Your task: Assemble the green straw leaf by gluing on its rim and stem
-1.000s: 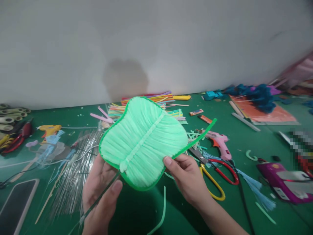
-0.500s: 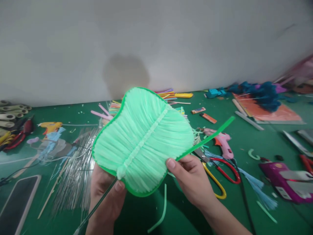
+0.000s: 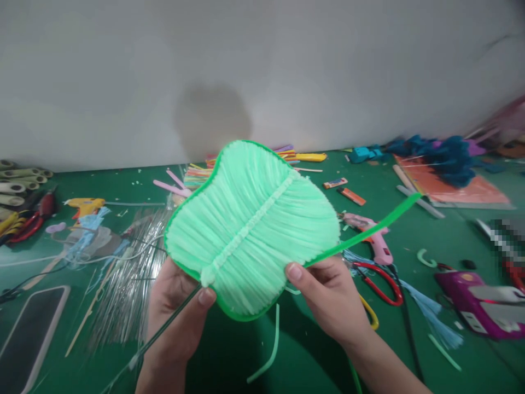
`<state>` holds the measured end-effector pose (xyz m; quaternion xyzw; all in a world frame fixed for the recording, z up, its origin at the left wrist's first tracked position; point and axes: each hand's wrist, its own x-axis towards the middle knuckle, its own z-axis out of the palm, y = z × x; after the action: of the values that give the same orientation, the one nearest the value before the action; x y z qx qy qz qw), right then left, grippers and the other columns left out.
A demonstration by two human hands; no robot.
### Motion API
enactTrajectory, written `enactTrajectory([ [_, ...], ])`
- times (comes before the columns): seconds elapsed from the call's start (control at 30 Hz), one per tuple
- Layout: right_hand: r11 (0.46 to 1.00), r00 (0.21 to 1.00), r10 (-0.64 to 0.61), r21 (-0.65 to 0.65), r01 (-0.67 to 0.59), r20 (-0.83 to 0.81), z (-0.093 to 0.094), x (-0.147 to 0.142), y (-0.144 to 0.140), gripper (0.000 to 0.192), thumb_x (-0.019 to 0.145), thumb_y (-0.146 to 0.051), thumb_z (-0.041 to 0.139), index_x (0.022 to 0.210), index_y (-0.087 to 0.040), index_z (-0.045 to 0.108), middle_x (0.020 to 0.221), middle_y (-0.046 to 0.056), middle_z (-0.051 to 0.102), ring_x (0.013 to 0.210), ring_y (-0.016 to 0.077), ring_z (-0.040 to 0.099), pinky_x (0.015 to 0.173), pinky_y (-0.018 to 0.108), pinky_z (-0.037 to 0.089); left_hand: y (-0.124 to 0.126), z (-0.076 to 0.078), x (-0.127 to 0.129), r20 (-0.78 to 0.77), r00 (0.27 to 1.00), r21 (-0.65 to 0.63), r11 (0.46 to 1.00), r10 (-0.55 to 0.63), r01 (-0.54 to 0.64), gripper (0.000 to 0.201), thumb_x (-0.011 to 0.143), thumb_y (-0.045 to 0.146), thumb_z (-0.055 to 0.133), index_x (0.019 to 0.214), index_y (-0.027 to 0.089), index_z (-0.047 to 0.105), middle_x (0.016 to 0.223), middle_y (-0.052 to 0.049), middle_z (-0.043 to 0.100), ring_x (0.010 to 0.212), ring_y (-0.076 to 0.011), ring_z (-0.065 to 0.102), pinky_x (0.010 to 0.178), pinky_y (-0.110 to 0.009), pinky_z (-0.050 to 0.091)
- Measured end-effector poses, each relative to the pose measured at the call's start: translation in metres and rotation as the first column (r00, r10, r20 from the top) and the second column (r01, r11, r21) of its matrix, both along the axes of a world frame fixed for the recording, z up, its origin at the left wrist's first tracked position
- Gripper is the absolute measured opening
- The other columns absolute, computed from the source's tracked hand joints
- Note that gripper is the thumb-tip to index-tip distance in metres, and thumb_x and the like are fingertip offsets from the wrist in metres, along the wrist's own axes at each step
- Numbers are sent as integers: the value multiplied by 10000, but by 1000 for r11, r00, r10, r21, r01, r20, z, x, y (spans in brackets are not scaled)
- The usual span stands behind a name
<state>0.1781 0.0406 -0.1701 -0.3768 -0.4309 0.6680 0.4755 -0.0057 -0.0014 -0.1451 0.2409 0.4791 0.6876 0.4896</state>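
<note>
Head view, nearest first: left hand (image 3: 176, 314) cups the pale green leaf (image 3: 250, 230) from underneath at its lower left, thumb closed over the base where the dark wire stem (image 3: 164, 331) leaves it — stem runs down and left past the wrist. Right hand (image 3: 332, 298) pinches the leaf's lower right edge, thumb on top and fingers curled under, closed on the dark green pipe cleaner (image 3: 365, 232) that rims the leaf; its loose end sticks out up and to the right of that pinch. Leaf held up off the green table (image 3: 229, 355) between both hands, face toward the camera, a fuzzy midrib running from the left thumb diagonally up right.

Below the leaf, between the wrists, a pale green strip (image 3: 268, 353) lies on the table. Just right of the right hand — scissors (image 3: 379, 282) with red and yellow handles, partly hidden by it, then a pink glue gun (image 3: 373, 241) beyond. Left of the left hand, a sheaf of clear thin wires (image 3: 123, 284), a phone (image 3: 30, 336) at the edge. Farther back, behind the leaf, a stack of coloured pipe cleaners (image 3: 200, 175); a yellow glue gun (image 3: 84, 205) far left; blue fluffy material (image 3: 443, 156) far right, by the wall (image 3: 262, 65).
</note>
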Motion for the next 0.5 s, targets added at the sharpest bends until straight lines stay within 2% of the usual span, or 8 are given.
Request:
enactTrajectory([
  [0.17,1000,1000,-4,18,4,-8,-2,0,1,155,827,-386,783,777,-240,799,727,28,759,679,172,681,649,287,575,4,-3,-5,-25,996,38,995,-87,88,453,668,281,872,1101,253,743,955,-76,781,880,-245,749,837,-367,609],
  [0.27,1000,1000,-15,27,16,-28,-3,4,7,124,824,-369,790,794,-249,796,740,6,757,685,152,674,666,267,565,-3,-1,-9,-61,994,0,995,-96,96,468,641,269,888,1086,259,743,925,-65,770,756,-205,737,625,-249,586],
  [0.33,999,1000,11,41,-10,-25,0,10,15,131,823,-369,791,773,-248,789,742,-5,755,683,147,676,669,266,560,-9,-2,-17,-100,984,-45,989,-148,144,435,614,246,897,1027,240,760,800,-55,750,633,-177,703,501,-204,525],
  [0.4,994,997,82,77,-82,4,7,17,26,140,824,-380,785,792,-244,794,787,4,769,729,170,700,700,297,572,-11,-5,-29,-105,969,-103,971,-226,215,342,624,247,886,946,217,777,678,-53,722,570,-178,683,512,-234,548],
  [0.43,986,991,126,107,-129,33,12,21,32,141,826,-384,779,825,-245,801,813,10,775,769,185,712,731,319,580,-9,-7,-36,-76,963,-115,962,-257,247,334,634,284,878,944,208,780,715,-83,745,630,-225,715,596,-310,601],
  [0.5,962,972,204,159,-221,114,24,27,47,159,821,-396,773,832,-241,803,815,8,776,777,191,716,719,332,588,-4,-11,-44,-35,953,-147,945,-300,293,360,677,448,836,923,193,775,819,-146,776,712,-320,746,625,-448,630],
])
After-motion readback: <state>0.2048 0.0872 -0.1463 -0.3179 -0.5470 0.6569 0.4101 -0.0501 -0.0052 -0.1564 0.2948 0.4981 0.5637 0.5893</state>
